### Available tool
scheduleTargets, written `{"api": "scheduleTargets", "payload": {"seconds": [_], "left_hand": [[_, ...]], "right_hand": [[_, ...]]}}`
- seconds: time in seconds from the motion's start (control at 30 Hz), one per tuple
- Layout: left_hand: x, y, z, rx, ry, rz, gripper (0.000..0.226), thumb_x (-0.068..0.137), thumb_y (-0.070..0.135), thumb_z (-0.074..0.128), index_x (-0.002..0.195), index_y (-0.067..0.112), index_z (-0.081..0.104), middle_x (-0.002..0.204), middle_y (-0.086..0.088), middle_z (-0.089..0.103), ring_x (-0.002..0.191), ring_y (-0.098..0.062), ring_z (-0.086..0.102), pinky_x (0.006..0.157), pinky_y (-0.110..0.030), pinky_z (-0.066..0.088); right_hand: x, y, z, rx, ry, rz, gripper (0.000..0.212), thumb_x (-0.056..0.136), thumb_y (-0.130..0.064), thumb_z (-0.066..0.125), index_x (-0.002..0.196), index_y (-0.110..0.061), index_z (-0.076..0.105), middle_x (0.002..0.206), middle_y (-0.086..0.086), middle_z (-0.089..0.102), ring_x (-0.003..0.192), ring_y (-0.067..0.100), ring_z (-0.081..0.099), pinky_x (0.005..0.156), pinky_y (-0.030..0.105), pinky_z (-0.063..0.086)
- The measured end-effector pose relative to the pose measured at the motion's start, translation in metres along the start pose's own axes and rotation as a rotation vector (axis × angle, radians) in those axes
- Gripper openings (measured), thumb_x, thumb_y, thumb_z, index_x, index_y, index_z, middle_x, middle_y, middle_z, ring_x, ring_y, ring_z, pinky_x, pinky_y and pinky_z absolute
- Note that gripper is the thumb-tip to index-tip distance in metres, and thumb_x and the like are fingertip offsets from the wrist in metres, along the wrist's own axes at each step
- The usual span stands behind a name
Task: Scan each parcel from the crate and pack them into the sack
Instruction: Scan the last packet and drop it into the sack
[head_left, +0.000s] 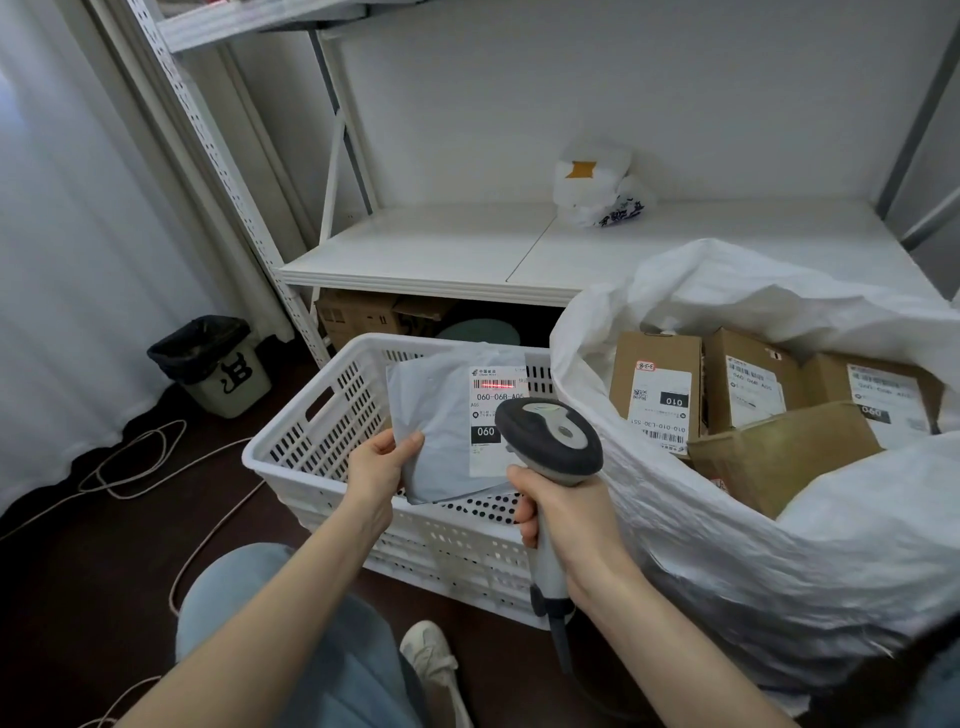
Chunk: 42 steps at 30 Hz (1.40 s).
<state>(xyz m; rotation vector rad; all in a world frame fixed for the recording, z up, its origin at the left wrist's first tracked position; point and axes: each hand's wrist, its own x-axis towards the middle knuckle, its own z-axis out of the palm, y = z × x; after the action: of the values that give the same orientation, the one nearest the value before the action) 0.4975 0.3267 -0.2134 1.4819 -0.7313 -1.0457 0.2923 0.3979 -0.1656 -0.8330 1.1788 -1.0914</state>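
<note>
At nine o'clock in my view stands a black-lined waste bin (213, 364), with loose cables (130, 462) looping over the dark floor toward eight; neither concerns the job. Moving right, the white slotted crate (306, 441) fills the centre; my left hand (376, 470) pinches the lower-left corner of a grey poly mailer (441, 410), thumb on top, holding it tilted above the crate with its label facing me. A red scan line lies across the barcode (493, 384) at the label's twelve o'clock. My right hand (566, 519) is wrapped fully round the grip of the handheld scanner (550, 441), which sits at the label's five o'clock. At three o'clock the white woven sack (753, 545) gapes open, with labelled cardboard boxes (657, 395) inside.

Risks, as I judge them: the mailer is limp and held by one corner, so it may sag and slide the barcode off the line; the sack's slack mouth may fold shut as the mailer goes in.

The scanner head covers the label's lower right; I cannot tell whether more parcels lie under the mailer; the sack's right side is cut off.
</note>
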Motion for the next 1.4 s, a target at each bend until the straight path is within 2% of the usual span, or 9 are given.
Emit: {"api": "scheduleTargets", "payload": {"seconds": [0.13, 0.5, 0.67, 0.8, 0.9, 0.97, 1.1, 1.23, 1.4], "left_hand": [[0.002, -0.002, 0.001, 0.009, 0.0, -0.002, 0.006, 0.087, 0.007, 0.066, 0.093, 0.009, 0.069, 0.089, -0.005, 0.071, 0.08, -0.023, 0.065, 0.076, -0.037, 0.054], [0.002, 0.001, -0.002, 0.02, 0.01, -0.022, 0.025, 0.087, 0.008, 0.067, 0.112, 0.005, 0.066, 0.095, -0.005, 0.071, 0.083, -0.022, 0.066, 0.07, -0.034, 0.054], [-0.001, 0.004, -0.001, 0.032, 0.017, -0.028, 0.023, 0.088, 0.009, 0.066, 0.111, 0.005, 0.067, 0.091, -0.003, 0.071, 0.081, -0.021, 0.065, 0.084, -0.044, 0.053], [-0.006, 0.015, 0.004, 0.04, 0.006, -0.018, 0.02, 0.091, 0.011, 0.063, 0.11, 0.005, 0.065, 0.09, -0.002, 0.069, 0.077, -0.019, 0.064, 0.065, -0.033, 0.054], [-0.006, 0.042, 0.013, -0.019, -0.001, -0.023, 0.015, 0.092, 0.01, 0.06, 0.106, 0.005, 0.063, 0.099, -0.005, 0.067, 0.081, -0.018, 0.064, 0.055, -0.026, 0.055], [0.001, 0.067, 0.025, -0.009, -0.003, 0.03, 0.016, 0.092, 0.011, 0.061, 0.107, 0.006, 0.063, 0.1, -0.004, 0.067, 0.083, -0.017, 0.064, 0.06, -0.027, 0.055], [0.015, 0.114, 0.077, 0.084, -0.043, 0.169, 0.03, 0.088, 0.016, 0.068, 0.116, 0.007, 0.065, 0.106, -0.006, 0.07, 0.091, -0.02, 0.066, 0.082, -0.036, 0.056], [0.007, 0.127, 0.155, 0.139, -0.188, 0.197, 0.036, 0.087, 0.017, 0.069, 0.12, 0.006, 0.063, 0.11, -0.008, 0.068, 0.094, -0.024, 0.064, 0.087, -0.041, 0.055], [-0.003, 0.11, 0.242, 0.266, -0.299, 0.178, 0.023, 0.088, 0.015, 0.066, 0.11, 0.009, 0.069, 0.106, -0.01, 0.069, 0.099, -0.03, 0.064, 0.092, -0.044, 0.053]], "right_hand": [[0.001, -0.001, 0.002, -0.024, -0.003, 0.016, 0.021, 0.083, -0.013, 0.07, 0.063, -0.01, 0.064, 0.05, 0.003, 0.057, 0.043, 0.013, 0.048, 0.05, 0.028, 0.043], [0.003, -0.003, 0.003, -0.026, -0.015, 0.016, 0.017, 0.083, -0.01, 0.069, 0.067, -0.008, 0.064, 0.049, 0.002, 0.054, 0.04, 0.011, 0.046, 0.047, 0.025, 0.042], [0.004, -0.003, 0.002, -0.015, -0.017, 0.01, 0.016, 0.083, -0.008, 0.069, 0.069, -0.006, 0.062, 0.049, 0.004, 0.053, 0.04, 0.012, 0.045, 0.045, 0.025, 0.041], [0.002, -0.011, 0.002, 0.002, -0.047, -0.016, 0.017, 0.084, -0.009, 0.069, 0.067, -0.007, 0.063, 0.053, 0.006, 0.055, 0.043, 0.012, 0.048, 0.046, 0.024, 0.044], [0.005, -0.033, 0.0, 0.021, -0.089, -0.069, 0.011, 0.085, -0.012, 0.07, 0.076, -0.006, 0.067, 0.057, 0.006, 0.061, 0.046, 0.012, 0.053, 0.05, 0.023, 0.048], [0.01, -0.054, -0.003, 0.054, -0.069, -0.109, 0.01, 0.085, -0.012, 0.07, 0.079, -0.006, 0.067, 0.054, 0.004, 0.062, 0.045, 0.011, 0.053, 0.049, 0.023, 0.048], [0.017, -0.105, -0.021, 0.099, 0.021, -0.192, 0.011, 0.085, -0.013, 0.07, 0.078, -0.006, 0.066, 0.057, 0.007, 0.06, 0.047, 0.012, 0.052, 0.05, 0.023, 0.047], [0.025, -0.138, -0.058, 0.185, 0.153, -0.186, 0.012, 0.086, -0.016, 0.07, 0.08, -0.009, 0.063, 0.053, 0.002, 0.059, 0.042, 0.008, 0.051, 0.047, 0.02, 0.046], [0.038, -0.152, -0.113, 0.252, 0.317, -0.15, 0.011, 0.086, -0.017, 0.069, 0.089, -0.007, 0.064, 0.052, 0.001, 0.059, 0.041, 0.008, 0.051, 0.045, 0.02, 0.046]]}}
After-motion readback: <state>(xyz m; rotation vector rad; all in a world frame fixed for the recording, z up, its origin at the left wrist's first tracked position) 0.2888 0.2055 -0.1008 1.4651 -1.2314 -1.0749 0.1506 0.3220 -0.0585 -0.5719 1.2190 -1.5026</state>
